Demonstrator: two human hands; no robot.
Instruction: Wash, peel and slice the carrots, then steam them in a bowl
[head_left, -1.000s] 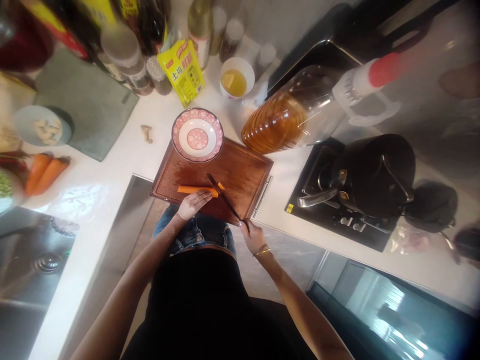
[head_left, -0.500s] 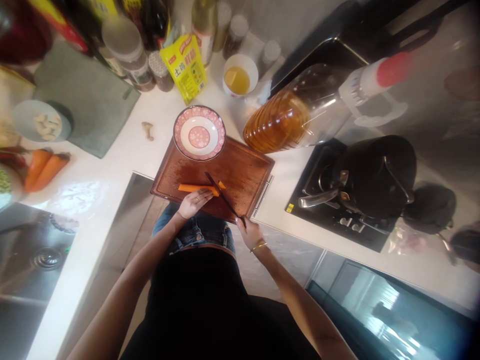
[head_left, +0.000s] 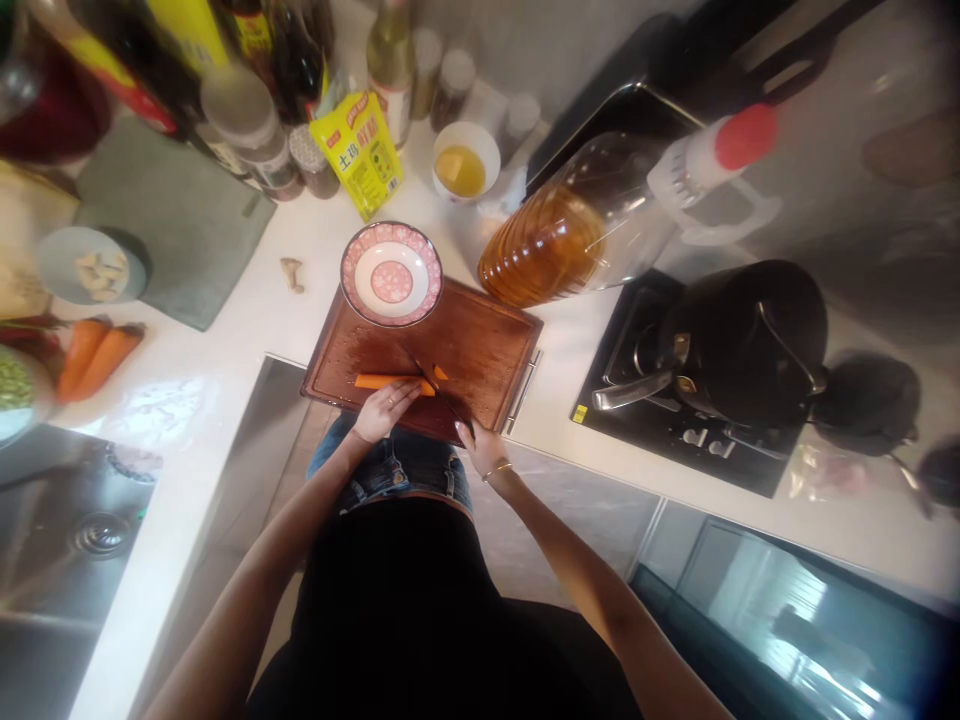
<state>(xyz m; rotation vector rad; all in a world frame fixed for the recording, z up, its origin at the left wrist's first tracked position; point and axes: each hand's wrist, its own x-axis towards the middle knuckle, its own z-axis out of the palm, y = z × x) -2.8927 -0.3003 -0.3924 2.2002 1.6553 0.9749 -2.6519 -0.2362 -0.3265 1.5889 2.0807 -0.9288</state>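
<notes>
A peeled carrot [head_left: 373, 381] lies crosswise on the wooden cutting board [head_left: 480, 340], near the edge closest to my body. My left hand [head_left: 388, 408] presses the carrot down, its fingers together over the right part. In my right hand [head_left: 481, 447] is the handle of a dark knife [head_left: 442, 396], whose thin blade slants up and left across the carrot's right end, just beside my left fingertips. A small cut carrot piece [head_left: 439, 372] rests right of the blade. At the board's far left corner sits a pink-rimmed plate [head_left: 391, 275].
Beyond the board stand a large oil bottle [head_left: 547, 250], a bowl of yellow liquid [head_left: 466, 165] and a yellow packet [head_left: 358, 155]. To the right, a black pot [head_left: 750, 340] is on the stove. On the left are whole carrots [head_left: 97, 355], a green mat [head_left: 176, 210] and a sink [head_left: 60, 520].
The knife has turned a little and looks more edge-on, with my right hand slightly further left. My left hand stays on the carrot. The whole view has shifted a little.
</notes>
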